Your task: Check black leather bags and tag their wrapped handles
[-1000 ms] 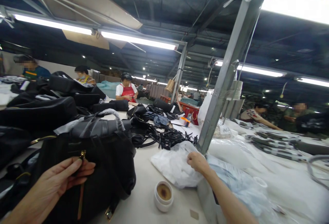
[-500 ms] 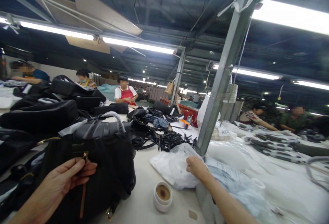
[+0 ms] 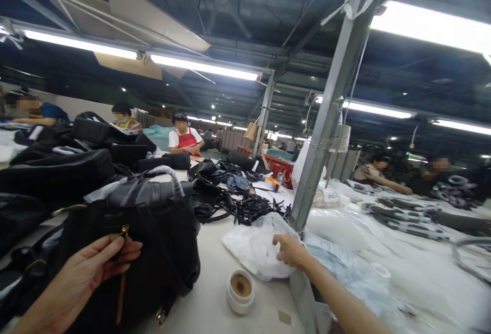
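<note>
A black handbag (image 3: 164,252) stands on the left of the table, its handle (image 3: 169,173) wrapped in clear film. My left hand (image 3: 103,260) is at the bag's front, thumb and fingers pinched on a small gold-coloured zipper pull (image 3: 125,230). Below those fingers a narrow brown strip (image 3: 121,298) hangs against the black fabric. My right hand (image 3: 289,251) is over a white plastic bag (image 3: 257,247), its fingers bent but apart, with nothing visible in them. Whether its fingertips touch the plastic I cannot tell. Between the hands sits a small white jar (image 3: 240,293) with a brownish top.
Black bags (image 3: 76,170) are heaped at the left, and black straps (image 3: 245,206) lie in a tangle behind the jar. A metal post (image 3: 322,114) rises beside the white plastic bag. Clear plastic sheeting (image 3: 353,267) covers the right side. A co-worker in a red apron (image 3: 187,142) sits across.
My right hand's fingers have loosened from a closed curl and spread slightly at the white plastic bag. My left hand keeps its pinch on the zipper pull. The whole view has shifted a little.
</note>
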Demonstrator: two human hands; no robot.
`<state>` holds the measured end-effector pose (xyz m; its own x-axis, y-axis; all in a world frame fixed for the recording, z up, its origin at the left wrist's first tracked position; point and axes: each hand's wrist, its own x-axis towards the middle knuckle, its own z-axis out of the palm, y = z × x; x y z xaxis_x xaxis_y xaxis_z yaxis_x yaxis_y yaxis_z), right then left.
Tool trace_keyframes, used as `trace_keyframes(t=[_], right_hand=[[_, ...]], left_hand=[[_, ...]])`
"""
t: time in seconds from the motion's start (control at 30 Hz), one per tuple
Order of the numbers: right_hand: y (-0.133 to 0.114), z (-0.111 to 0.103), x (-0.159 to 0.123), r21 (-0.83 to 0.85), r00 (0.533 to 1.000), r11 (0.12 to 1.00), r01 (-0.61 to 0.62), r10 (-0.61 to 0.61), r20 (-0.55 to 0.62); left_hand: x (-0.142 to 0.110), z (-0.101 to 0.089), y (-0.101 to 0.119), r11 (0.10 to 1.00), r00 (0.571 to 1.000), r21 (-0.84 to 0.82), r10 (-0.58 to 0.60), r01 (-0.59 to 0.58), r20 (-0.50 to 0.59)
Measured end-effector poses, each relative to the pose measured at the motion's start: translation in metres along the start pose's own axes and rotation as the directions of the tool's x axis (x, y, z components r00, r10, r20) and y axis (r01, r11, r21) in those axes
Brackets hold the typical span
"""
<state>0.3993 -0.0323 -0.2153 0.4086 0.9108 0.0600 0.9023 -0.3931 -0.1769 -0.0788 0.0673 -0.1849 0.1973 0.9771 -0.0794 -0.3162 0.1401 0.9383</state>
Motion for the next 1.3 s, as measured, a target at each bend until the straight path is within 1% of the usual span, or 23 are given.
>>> trace_keyframes(t=[0.07, 0.17, 0.23, 0.4, 0.5, 0.57, 0.63, 0.73, 0.83, 0.87, 0.9, 0.97, 1.03, 1.07, 1.1, 1.17, 1.23, 1.3], right_hand=[[-0.001, 0.0, 0.0, 0.062, 0.998, 0.998, -0.031, 0.028, 0.047], [-0.004, -0.003, -0.001, 0.176, 0.993, 0.981, -0.076, 0.058, 0.104], [-0.005, -0.009, -0.001, 0.26, 0.988, 0.96, -0.106, 0.073, 0.132], [-0.001, -0.03, -0.002, 0.399, 0.977, 0.9, -0.175, 0.109, 0.183], [-0.007, -0.043, -0.005, 0.503, 0.982, 0.853, -0.14, 0.054, 0.183], [-0.018, -0.051, -0.01, 0.584, 0.987, 0.807, -0.082, -0.016, 0.161], [-0.038, -0.059, -0.017, 0.649, 0.986, 0.76, -0.022, -0.089, 0.138], [-0.079, -0.066, -0.034, 0.753, 0.964, 0.656, 0.051, -0.229, 0.134], [-0.132, -0.062, -0.053, 0.861, 0.913, 0.503, 0.068, -0.38, 0.15], [-0.15, -0.057, -0.059, 0.881, 0.892, 0.469, 0.063, -0.422, 0.16], [-0.169, -0.051, -0.064, 0.889, 0.869, 0.455, 0.056, -0.46, 0.18], [-0.206, -0.034, -0.074, 0.891, 0.822, 0.45, 0.056, -0.527, 0.214], [-0.24, -0.014, -0.082, 0.88, 0.796, 0.466, 0.091, -0.565, 0.217], [-0.254, -0.005, -0.084, 0.867, 0.799, 0.484, 0.12, -0.566, 0.205], [-0.267, 0.002, -0.086, 0.848, 0.811, 0.509, 0.151, -0.554, 0.188], [-0.286, 0.012, -0.086, 0.806, 0.846, 0.558, 0.199, -0.513, 0.147], [-0.3, 0.016, -0.083, 0.782, 0.876, 0.582, 0.223, -0.472, 0.101], [-0.309, 0.016, -0.081, 0.773, 0.887, 0.576, 0.264, -0.46, 0.039]], left_hand=[[0.0, 0.0, -0.001, 1.0, 1.0, 0.001, 0.003, -0.003, 0.007], [0.0, 0.0, -0.002, 1.0, 1.0, -0.004, 0.004, -0.004, -0.017], [-0.001, 0.001, -0.001, 1.0, 0.999, 0.0, 0.003, -0.003, -0.033], [-0.001, 0.0, 0.0, 1.0, 1.0, -0.008, 0.005, -0.005, -0.017], [-0.004, 0.003, 0.002, 1.0, 1.0, -0.009, 0.0, -0.001, -0.02], [-0.009, 0.006, 0.005, 1.0, 1.0, -0.004, -0.003, 0.003, -0.011], [-0.017, 0.01, 0.009, 1.0, 1.0, 0.003, 0.001, -0.001, -0.006], [-0.025, 0.014, 0.012, 1.0, 1.0, 0.017, 0.025, -0.025, 0.016], [-0.029, 0.015, 0.011, 0.998, 0.998, 0.029, 0.055, -0.056, 0.033], [-0.029, 0.014, 0.01, 0.998, 0.998, 0.036, 0.059, -0.06, 0.038], [-0.029, 0.014, 0.009, 0.997, 0.997, 0.043, 0.064, -0.066, 0.036], [-0.028, 0.012, 0.009, 0.997, 0.997, 0.057, 0.05, -0.053, 0.052], [-0.027, 0.01, 0.009, 0.998, 0.998, 0.053, 0.022, -0.025, 0.061], [-0.028, 0.009, 0.01, 0.999, 0.998, 0.048, 0.008, -0.011, 0.061], [-0.028, 0.008, 0.01, 0.999, 0.998, 0.044, -0.006, 0.003, 0.056], [-0.03, 0.007, 0.011, 0.999, 0.999, 0.046, -0.02, 0.019, 0.041], [-0.033, 0.008, 0.01, 0.998, 1.0, 0.054, -0.014, 0.013, 0.022], [-0.036, 0.01, 0.009, 0.999, 1.0, 0.051, 0.009, -0.01, 0.003]])
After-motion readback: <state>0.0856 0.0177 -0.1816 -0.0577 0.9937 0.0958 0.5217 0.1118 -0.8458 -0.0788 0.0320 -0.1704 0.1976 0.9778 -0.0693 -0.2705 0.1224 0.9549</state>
